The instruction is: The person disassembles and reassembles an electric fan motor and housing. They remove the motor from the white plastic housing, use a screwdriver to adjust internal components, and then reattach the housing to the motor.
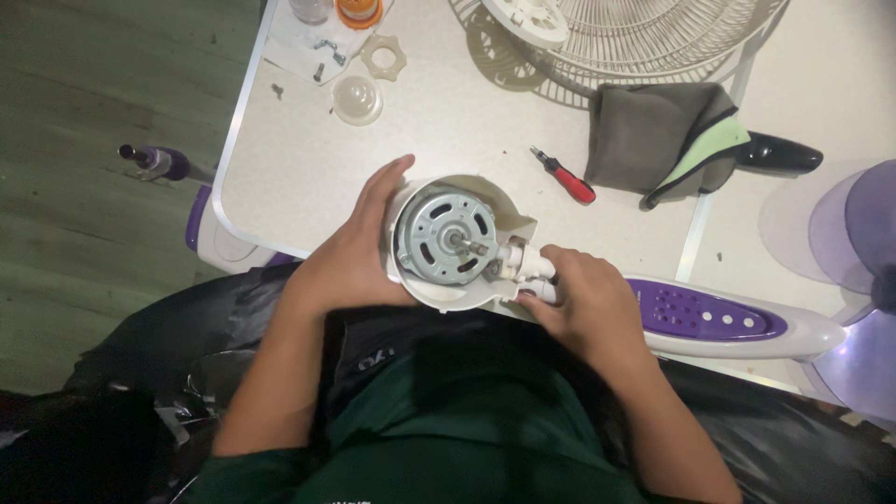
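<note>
**Hands on open fan motor housing, head view**

Left hand (350, 252): palm and fingers curved around the left rim of the white motor housing (448, 280), thumb up along its top edge; gripping it. Right hand (583, 303): closed around the white neck (523, 261) where the housing joins the fan's column, fingers wrapped under, knuckles up.

Housing sits at the near edge of the white surface (448, 121), partly over the person's lap. Cover off: grey metal motor (446, 235) exposed, round, slotted face, short shaft at centre pointing up toward the camera.

Column runs right from the right hand: white body with a purple control panel (709, 315) bearing a row of pale buttons.

On the surface, well apart from the hands:
- red-handled screwdriver (567, 179), tip toward upper left
- grey cloth (653, 135) with pale green lining, folded, just right of the screwdriver
- white wire fan grille (644, 37), top edge of view
- clear dome cap (357, 99) and a pale toothed ring nut (384, 56), upper left
- loose screws (327, 51) on a paper scrap

Translucent purple fan blade (859, 280) at far right. Floor at left: small purple-bodied object, kind unclear.
</note>
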